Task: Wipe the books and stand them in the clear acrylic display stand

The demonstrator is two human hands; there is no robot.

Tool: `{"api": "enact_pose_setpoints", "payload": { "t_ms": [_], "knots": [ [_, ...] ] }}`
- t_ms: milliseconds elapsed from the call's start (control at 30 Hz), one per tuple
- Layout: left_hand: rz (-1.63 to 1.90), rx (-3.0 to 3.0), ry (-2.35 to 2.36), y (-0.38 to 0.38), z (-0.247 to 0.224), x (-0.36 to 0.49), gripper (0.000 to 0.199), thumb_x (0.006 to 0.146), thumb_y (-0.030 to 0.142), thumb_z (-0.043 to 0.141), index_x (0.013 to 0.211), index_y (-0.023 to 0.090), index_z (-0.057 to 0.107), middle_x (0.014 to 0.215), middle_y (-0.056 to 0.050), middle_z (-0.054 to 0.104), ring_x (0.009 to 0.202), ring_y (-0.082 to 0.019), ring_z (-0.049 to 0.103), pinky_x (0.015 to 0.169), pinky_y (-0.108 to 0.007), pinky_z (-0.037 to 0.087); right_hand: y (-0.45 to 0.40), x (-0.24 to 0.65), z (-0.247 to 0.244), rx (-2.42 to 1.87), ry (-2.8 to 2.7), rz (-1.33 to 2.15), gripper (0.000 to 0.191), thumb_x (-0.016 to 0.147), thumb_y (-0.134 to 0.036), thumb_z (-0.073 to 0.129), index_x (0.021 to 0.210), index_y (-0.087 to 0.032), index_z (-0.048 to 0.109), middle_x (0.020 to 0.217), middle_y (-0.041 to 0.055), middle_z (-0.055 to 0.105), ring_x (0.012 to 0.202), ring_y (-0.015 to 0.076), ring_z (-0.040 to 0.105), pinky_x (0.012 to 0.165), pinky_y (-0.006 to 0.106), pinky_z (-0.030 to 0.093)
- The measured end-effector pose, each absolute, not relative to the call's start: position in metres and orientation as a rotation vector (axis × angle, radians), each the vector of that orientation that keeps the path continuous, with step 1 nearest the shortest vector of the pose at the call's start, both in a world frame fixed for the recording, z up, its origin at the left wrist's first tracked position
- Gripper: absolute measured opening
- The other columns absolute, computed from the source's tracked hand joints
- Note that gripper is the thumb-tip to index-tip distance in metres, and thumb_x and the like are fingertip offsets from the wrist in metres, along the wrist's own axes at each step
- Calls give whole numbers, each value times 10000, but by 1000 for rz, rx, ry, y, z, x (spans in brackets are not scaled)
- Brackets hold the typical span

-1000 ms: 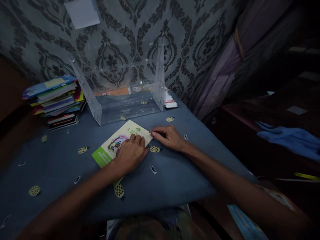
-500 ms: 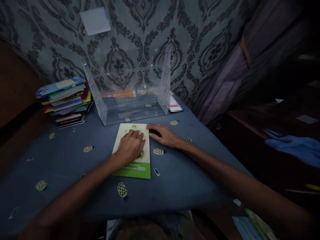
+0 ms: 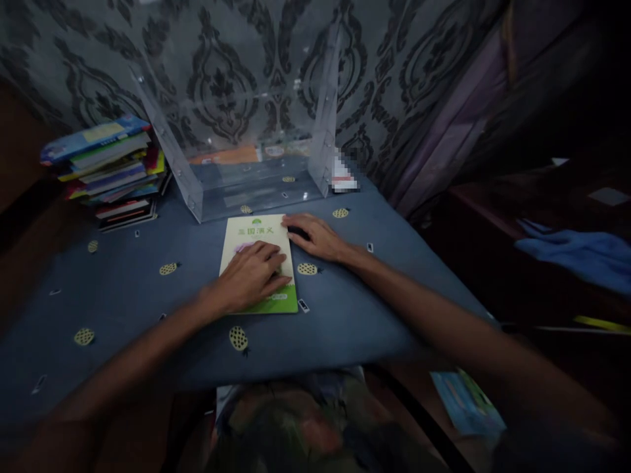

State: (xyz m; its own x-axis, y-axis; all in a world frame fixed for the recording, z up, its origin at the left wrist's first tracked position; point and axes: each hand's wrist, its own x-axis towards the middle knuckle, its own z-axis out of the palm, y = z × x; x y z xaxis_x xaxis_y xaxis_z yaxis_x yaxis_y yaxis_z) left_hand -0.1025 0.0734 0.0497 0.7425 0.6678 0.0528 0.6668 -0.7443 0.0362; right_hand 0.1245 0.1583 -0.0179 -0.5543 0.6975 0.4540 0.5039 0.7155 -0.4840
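Observation:
A thin paperback book (image 3: pixel 231 253) with a cream cover, green Chinese title and green lower band lies face up on the table. My left hand (image 3: pixel 254 272) rests flat across its middle, fingers stretched out and a little apart, covering much of the cover picture. At the book's upper right edge is my right hand (image 3: pixel 318 236); its fingertips touch the corner, while the thumb sits lower along the side with a gap between. Just beyond the book stands a clear plastic rack (image 3: pixel 261 200), its front edge close to the book's top.
To the left of the rack rises an uneven stack of books (image 3: pixel 113 167). A white printed item (image 3: pixel 345 180), partly blurred out, lies right of the rack. The blue tablecloth (image 3: pixel 133 302) has pineapple prints. Blue cloth (image 3: pixel 576 253) lies at far right.
The view has tilted down, so everything sits higher. My left hand has slid down the cover, baring the title. My right hand stays at the book's upper right corner.

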Motion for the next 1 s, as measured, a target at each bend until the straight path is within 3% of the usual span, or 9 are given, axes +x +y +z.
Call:
{"api": "enact_pose_setpoints", "payload": {
  "t_ms": [167, 267, 467, 700, 1000],
  "knots": [
    [-24, 3013, 820, 49, 57, -112, 644, 906, 610, 608, 1353, 157, 513, 1370, -143, 559, 1300, -328, 484, 1065, -470, 434, 134, 124, -5, -909, -2255, 383, 305, 960, -260, 530, 1201, -170, 694, 1172, 130, 724, 1150, 275, 634, 1005, 508, 514],
    [3, 3064, 765, 44, 55, -117, 554, 935, 495, 626, 1362, 162, 508, 1399, -142, 551, 1346, -318, 463, 1109, -470, 398, 104, 120, 2, -856, -2227, 426, 287, 961, -233, 527, 1159, -149, 718, 1051, 128, 730, 1045, 257, 653, 920, 445, 547],
    [193, 3133, 702, 44, 42, -121, 343, 978, 317, 576, 1265, 130, 593, 1273, -131, 658, 1261, -287, 561, 1049, -443, 476, 50, 117, 9, -780, -2137, 652, 274, 984, -198, 504, 1147, -196, 724, 909, 67, 701, 859, 183, 658, 758, 323, 551],
    [388, 3193, 621, 44, 38, -124, 324, 1028, 321, 474, 1214, 112, 639, 1187, -115, 717, 1183, -265, 641, 965, -412, 554, 42, 119, 9, -795, -2084, 772, 245, 986, -228, 517, 1106, -196, 729, 898, 60, 703, 849, 180, 651, 770, 341, 546],
    [270, 3080, 731, 42, 39, -123, 352, 1043, 319, 408, 1234, 155, 655, 1211, -107, 711, 1241, -266, 609, 1009, -440, 535, 41, 118, 10, -846, -2066, 840, 256, 976, -274, 524, 1082, -234, 754, 899, 59, 708, 844, 195, 658, 766, 354, 555]
  ]
}}
